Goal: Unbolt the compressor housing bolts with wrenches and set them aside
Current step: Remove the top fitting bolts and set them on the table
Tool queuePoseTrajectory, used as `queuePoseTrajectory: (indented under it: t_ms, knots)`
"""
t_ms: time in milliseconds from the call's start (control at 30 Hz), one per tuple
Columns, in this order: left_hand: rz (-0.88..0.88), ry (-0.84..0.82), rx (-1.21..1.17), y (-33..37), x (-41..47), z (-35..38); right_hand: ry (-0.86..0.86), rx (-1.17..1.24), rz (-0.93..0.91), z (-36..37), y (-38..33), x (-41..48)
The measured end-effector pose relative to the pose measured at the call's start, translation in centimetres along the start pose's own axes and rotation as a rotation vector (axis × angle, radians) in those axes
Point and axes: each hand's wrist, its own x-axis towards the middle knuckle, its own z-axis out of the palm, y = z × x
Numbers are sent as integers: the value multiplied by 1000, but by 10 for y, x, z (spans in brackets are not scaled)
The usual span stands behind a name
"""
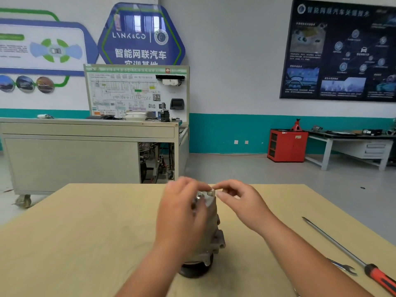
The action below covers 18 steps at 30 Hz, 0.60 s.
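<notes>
The left hand [182,211] comes up from the near edge with its back uppermost. Its fingers are curled over the top of the compressor [211,230] and grip it. The right hand [242,202] reaches in from the other side, its thumb and forefinger pinching a bolt [211,192] on the housing's top, just beside the left fingertips. Its other fingers hang loosely curled. The compressor stands upright between the two forearms on the table [85,232]. The left palm hides much of the housing, and blur smears the fingertips. Well to the right of the right forearm lie a wrench [344,268], partly covered by that arm, and a screwdriver [342,247], its red handle cut off at the frame's edge.
</notes>
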Motion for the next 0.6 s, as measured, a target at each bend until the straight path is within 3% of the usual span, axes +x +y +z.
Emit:
queuePoseTrajectory:
  t_ms: [67,133,267,400,600]
  knots:
    - [-71,8,191,-8,21,-13,-34,-111,-4,7,-10,3]
    - [-113,-151,273,-15,20,-5,-81,-219,11,14,-13,4]
    - [-114,-278,410,-21,28,0,-53,-249,23,22,-11,7]
    - [-197,-258,276,-17,29,1,-1,-145,29,23,-15,9]
    - [-164,-45,-88,-6,32,-29,80,-50,-97,24,-57,3]
